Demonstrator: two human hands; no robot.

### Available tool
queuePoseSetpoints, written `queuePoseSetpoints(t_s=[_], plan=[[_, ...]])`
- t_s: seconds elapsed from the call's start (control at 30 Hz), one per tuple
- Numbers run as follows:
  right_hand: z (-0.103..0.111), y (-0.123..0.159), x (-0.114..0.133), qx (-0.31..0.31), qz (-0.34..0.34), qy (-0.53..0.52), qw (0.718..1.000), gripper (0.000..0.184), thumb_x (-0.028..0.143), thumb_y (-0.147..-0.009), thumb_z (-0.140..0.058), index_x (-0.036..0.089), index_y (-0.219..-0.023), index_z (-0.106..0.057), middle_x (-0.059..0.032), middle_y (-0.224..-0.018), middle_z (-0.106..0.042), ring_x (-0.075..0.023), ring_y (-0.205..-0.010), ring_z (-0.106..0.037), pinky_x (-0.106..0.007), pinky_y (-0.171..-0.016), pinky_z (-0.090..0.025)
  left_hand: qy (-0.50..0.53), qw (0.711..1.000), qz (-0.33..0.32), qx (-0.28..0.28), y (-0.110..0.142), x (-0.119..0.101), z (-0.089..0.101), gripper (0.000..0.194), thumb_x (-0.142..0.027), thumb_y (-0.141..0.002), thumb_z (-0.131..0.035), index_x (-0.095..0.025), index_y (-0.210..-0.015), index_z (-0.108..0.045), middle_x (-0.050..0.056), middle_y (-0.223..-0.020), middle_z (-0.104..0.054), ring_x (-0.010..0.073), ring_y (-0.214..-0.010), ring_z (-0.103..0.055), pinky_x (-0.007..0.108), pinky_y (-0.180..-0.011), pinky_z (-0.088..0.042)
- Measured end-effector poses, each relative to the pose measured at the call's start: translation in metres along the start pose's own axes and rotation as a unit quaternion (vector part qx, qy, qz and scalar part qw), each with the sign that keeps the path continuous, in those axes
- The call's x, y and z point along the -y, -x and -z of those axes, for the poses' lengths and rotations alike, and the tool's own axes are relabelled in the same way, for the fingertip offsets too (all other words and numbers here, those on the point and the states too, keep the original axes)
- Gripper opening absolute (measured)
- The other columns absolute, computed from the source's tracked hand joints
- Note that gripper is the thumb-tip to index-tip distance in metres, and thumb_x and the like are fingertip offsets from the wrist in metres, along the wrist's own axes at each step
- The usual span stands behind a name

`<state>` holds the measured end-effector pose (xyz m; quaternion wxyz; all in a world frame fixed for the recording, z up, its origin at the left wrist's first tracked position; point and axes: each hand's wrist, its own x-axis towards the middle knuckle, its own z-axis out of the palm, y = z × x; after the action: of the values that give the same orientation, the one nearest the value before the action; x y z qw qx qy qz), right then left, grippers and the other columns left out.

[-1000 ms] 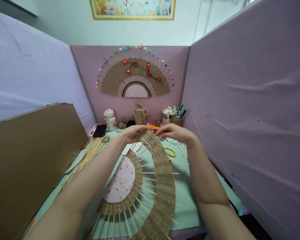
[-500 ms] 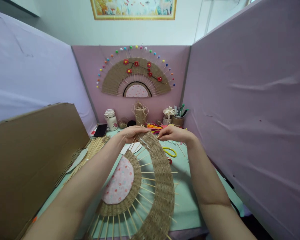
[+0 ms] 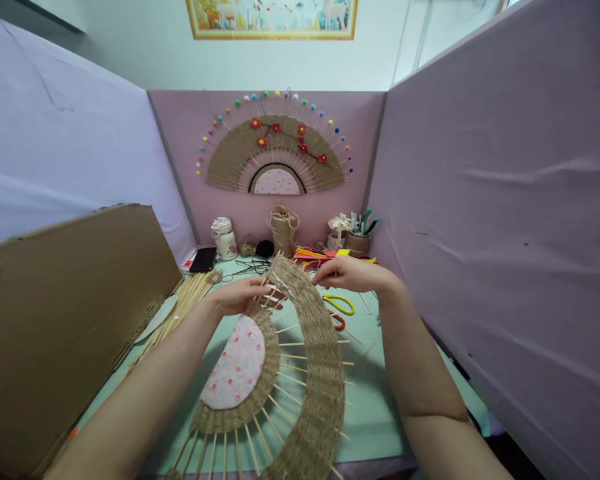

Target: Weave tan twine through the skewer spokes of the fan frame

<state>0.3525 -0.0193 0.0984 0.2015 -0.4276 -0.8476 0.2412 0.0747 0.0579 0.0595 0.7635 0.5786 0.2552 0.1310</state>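
A half-woven fan (image 3: pixel 320 373) of jute cord on thin wooden sticks lies in front of me, with a pink floral half-disc (image 3: pixel 237 363) at its centre. My left hand (image 3: pixel 245 297) grips the sticks between the inner and outer woven bands near the fan's far end, fingers curled around them. My right hand (image 3: pixel 347 273) pinches the far tip of the outer woven band, fingers closed on it.
A big cardboard sheet (image 3: pixel 65 313) leans at the left, with a bundle of sticks (image 3: pixel 180 310) beside it. Yellow-handled scissors (image 3: pixel 340 305), a jute spool (image 3: pixel 283 230), a jar (image 3: pixel 224 239), a phone (image 3: pixel 203 260) and tool cups (image 3: pixel 355 240) stand behind. A finished fan (image 3: pixel 275 157) hangs on the pink partition.
My left hand has slid back from the fan's far tip to the sticks nearer the inner band. The right hand stays at the tip. The view shifted slightly.
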Motion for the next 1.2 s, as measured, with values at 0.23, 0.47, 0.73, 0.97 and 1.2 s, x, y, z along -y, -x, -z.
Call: queuePoseSetpoints(t_s=[0.23, 0.47, 0.73, 0.97, 1.2], plan=[[-0.001, -0.001, 0.007, -0.002, -0.005, 0.051, 0.999, 0.028, 0.026, -0.083, -0.048, 0.016, -0.098, -0.070, -0.0043, -0.092, -0.070, -0.0134, -0.080, -0.061, -0.023, -0.073, -0.044, 0.014, 0.998, 0.027, -0.055, 0.045, 0.065, 0.010, 0.037, -0.022, -0.054, -0.082, -0.013, -0.085, -0.064, 0.006, -0.076, -0.070, 0.0171, -0.062, -0.065, 0.026, -0.058, -0.050], [-0.012, -0.010, 0.013, -0.145, -0.006, 0.115, 0.983, 0.022, 0.026, -0.083, -0.051, 0.018, -0.088, -0.071, -0.0050, -0.084, -0.069, -0.0154, -0.074, -0.058, -0.025, -0.068, -0.040, 0.015, 0.986, -0.037, -0.164, 0.056, 0.066, 0.003, 0.033, -0.021, -0.056, -0.080, -0.016, -0.083, -0.062, 0.003, -0.071, -0.069, 0.0162, -0.057, -0.064, 0.024, -0.052, -0.049], [-0.026, -0.027, 0.019, -0.241, 0.036, 0.188, 0.951, 0.017, 0.019, -0.084, -0.051, 0.017, -0.084, -0.068, -0.0062, -0.081, -0.064, -0.0143, -0.074, -0.056, -0.025, -0.069, -0.038, 0.038, 0.975, -0.084, -0.204, 0.053, 0.072, 0.009, 0.035, -0.023, -0.056, -0.079, -0.016, -0.085, -0.059, 0.002, -0.070, -0.069, 0.0160, -0.057, -0.064, 0.024, -0.053, -0.049], [-0.031, -0.033, 0.013, -0.259, 0.026, 0.094, 0.961, 0.015, 0.022, -0.082, -0.051, 0.016, -0.086, -0.065, -0.0035, -0.077, -0.065, -0.0116, -0.066, -0.053, -0.023, -0.064, -0.038, 0.061, 0.962, -0.098, -0.247, 0.060, 0.072, 0.015, 0.034, -0.025, -0.057, -0.078, -0.016, -0.079, -0.053, 0.002, -0.067, -0.068, 0.0154, -0.055, -0.063, 0.025, -0.053, -0.048], [-0.028, -0.035, 0.009, -0.218, -0.030, -0.036, 0.975, 0.027, 0.034, -0.078, -0.053, 0.013, -0.089, -0.068, -0.0022, -0.067, -0.060, -0.0094, -0.056, -0.044, -0.022, -0.054, -0.033, 0.069, 0.958, -0.112, -0.254, 0.062, 0.074, 0.015, 0.035, -0.026, -0.056, -0.079, -0.017, -0.078, -0.053, 0.001, -0.065, -0.067, 0.0145, -0.052, -0.062, 0.023, -0.050, -0.047]])
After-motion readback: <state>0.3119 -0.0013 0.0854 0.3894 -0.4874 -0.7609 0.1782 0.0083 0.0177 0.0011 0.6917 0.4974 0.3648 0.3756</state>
